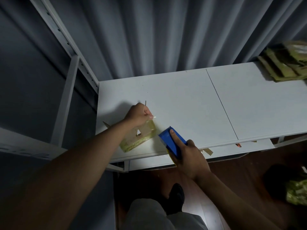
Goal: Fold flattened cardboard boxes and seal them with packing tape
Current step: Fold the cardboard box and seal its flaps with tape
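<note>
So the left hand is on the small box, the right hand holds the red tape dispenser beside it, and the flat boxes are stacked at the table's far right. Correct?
Not quite: the tape dispenser is blue, not red, as the head view shows. The rest holds: the left hand is on the small box, the right hand holds the dispenser beside it, and the flat boxes are stacked at the far right of the table.

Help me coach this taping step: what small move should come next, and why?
Probably bring the blue tape dispenser back to the small cardboard box and lay a strip over it. The right hand grips the dispenser just clear of the box, while the left hand holds the box down on the white table.
</note>
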